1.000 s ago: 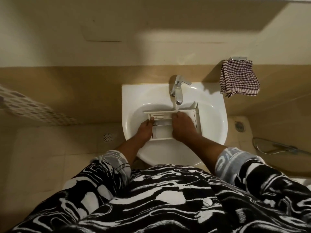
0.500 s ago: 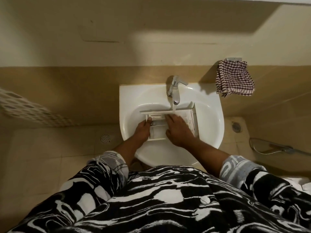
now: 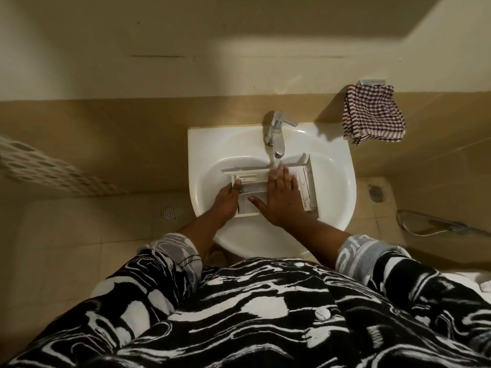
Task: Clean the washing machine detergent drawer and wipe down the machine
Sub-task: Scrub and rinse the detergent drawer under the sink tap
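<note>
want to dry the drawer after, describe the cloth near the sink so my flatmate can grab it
Find the white sink against the tan wall, with its chrome tap at the back. Right of the tap, past the sink's corner, a folded cloth hangs from a small metal holder. Its dark red and white checks set it apart from the plain wall and white sink.

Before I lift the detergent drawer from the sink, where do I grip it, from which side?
Probably its left end wall, coming from the near left. The detergent drawer lies open-side up in the sink, so that thin upright wall can be pinched; the left hand hooks its thumb over it. The right hand covers the middle, and the faucet crowds the far side.
</note>
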